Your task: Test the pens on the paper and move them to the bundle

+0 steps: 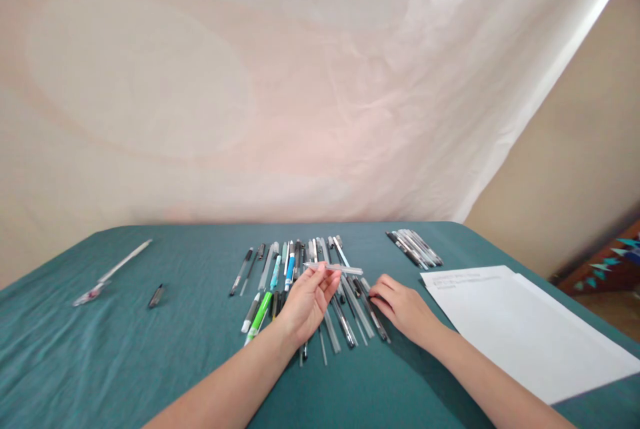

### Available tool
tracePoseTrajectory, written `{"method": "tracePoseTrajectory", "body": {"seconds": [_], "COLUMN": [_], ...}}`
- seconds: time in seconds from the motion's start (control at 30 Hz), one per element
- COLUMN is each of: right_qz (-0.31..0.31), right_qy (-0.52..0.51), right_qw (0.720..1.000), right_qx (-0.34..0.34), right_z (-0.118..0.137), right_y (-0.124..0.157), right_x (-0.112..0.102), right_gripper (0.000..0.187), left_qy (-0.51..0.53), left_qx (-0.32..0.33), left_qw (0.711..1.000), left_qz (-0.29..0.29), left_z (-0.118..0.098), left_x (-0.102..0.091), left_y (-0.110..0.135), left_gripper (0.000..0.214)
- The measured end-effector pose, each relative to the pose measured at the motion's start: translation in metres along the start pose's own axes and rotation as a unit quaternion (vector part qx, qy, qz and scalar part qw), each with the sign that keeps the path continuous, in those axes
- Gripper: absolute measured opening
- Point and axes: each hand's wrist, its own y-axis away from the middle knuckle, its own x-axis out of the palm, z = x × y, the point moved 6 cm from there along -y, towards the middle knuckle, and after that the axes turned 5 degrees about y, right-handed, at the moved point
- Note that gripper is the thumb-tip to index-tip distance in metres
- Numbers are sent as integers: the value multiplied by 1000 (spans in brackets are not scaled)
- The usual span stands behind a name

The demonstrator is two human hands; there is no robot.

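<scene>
My left hand [309, 301] is raised a little over a spread of several pens [300, 269] on the teal tablecloth [150, 349]. Its fingertips pinch a clear pen [334, 269], which lies level and points to the right. My right hand [401, 307] rests on the cloth at the right edge of the spread, its fingers curled down onto a dark pen [373, 312] there. A green pen [260, 315] lies just left of my left wrist.
A white sheet of paper [530, 332] lies at the right. A small bundle of pens [414, 247] sits beyond it. Far left lie a long white pen [113, 272] and a short dark cap [156, 295]. A pale draped cloth hangs behind the table.
</scene>
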Motion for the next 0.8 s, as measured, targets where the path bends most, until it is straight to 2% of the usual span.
{"method": "tracePoseTrajectory", "body": {"seconds": [0.27, 0.47, 0.67, 0.8], "right_qz": [-13, -33, -88, -96], "right_qy": [22, 2, -112, -209], "right_qw": [999, 999, 990, 971], "right_qx": [-35, -38, -6, 60], "right_z": [4, 1, 1, 1], "right_y": [1, 3, 2, 0], "right_x": [-2, 2, -11, -16], "right_gripper": [18, 22, 27, 22], "left_qy": [-12, -39, -54, -61], "left_qx": [2, 5, 8, 10], "left_qw": [1000, 999, 998, 998], "left_qz": [-10, 12, 18, 9], "left_z": [0, 5, 5, 5], "left_x": [-1, -3, -5, -5], "left_y": [0, 1, 1, 1], "left_gripper": [5, 1, 2, 1]}}
